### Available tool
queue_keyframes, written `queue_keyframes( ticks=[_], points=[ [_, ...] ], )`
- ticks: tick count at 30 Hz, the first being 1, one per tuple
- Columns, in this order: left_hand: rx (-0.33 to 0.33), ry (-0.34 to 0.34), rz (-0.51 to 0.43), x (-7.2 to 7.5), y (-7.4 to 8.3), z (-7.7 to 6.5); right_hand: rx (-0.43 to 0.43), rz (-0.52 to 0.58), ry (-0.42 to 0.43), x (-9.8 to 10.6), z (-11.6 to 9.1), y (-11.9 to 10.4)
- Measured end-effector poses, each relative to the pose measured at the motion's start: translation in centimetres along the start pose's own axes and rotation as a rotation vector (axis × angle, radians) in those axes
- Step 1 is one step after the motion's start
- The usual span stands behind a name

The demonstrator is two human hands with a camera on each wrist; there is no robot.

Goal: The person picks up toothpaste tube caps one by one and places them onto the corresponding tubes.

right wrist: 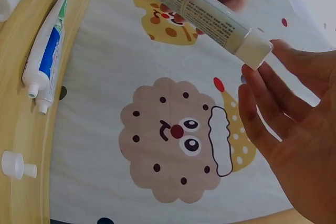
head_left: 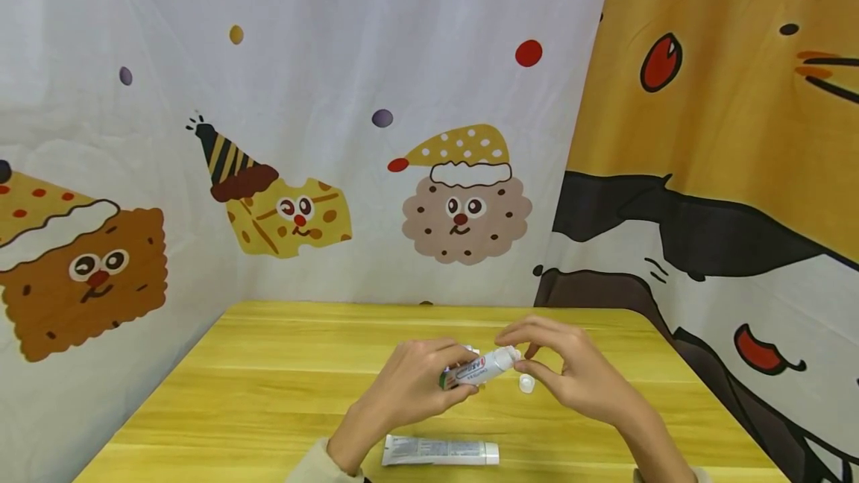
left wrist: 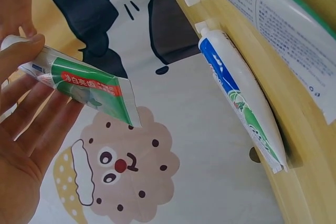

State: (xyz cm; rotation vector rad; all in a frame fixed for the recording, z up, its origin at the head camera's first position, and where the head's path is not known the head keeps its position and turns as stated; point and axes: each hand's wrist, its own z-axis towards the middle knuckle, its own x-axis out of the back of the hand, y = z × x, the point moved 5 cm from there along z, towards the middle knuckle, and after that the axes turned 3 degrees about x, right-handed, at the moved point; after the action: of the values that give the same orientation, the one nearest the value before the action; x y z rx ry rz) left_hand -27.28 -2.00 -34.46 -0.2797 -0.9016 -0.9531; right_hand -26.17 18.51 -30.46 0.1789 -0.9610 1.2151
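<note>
My left hand (head_left: 429,375) grips a white and green toothpaste tube (head_left: 478,370) around its body, with the capped end pointing right. In the right wrist view, the tube's white cap (right wrist: 254,50) is between the thumb and fingers of my right hand (right wrist: 302,108), which pinch it. The tube's flat green crimped end (left wrist: 121,103) sticks out past the left hand in the left wrist view. Behind the hands, a blue, green and white toothpaste tube (left wrist: 239,98) lies on the table with its nozzle bare, and a second bare nozzle (right wrist: 44,108) shows beside it.
On the yellow wooden table (head_left: 282,334) a loose white cap (head_left: 526,383) lies just below the right hand. Another toothpaste tube (head_left: 439,451), capped, lies near the front edge. A curtain with cartoon prints (head_left: 349,58) hangs behind the table.
</note>
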Motion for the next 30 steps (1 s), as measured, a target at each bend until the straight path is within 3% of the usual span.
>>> queue_keyframes(
  ticks=[15, 30],
  points=[
    [-0.003, -0.006, -0.001, -0.12, -0.13, -0.03, 0.099, -0.001, 0.013, 0.06, 0.16, -0.24],
    [-0.027, 0.019, 0.014, -0.17, 0.04, -0.04, 0.002, -0.066, 0.012, 0.03, -0.01, 0.21]
  ],
)
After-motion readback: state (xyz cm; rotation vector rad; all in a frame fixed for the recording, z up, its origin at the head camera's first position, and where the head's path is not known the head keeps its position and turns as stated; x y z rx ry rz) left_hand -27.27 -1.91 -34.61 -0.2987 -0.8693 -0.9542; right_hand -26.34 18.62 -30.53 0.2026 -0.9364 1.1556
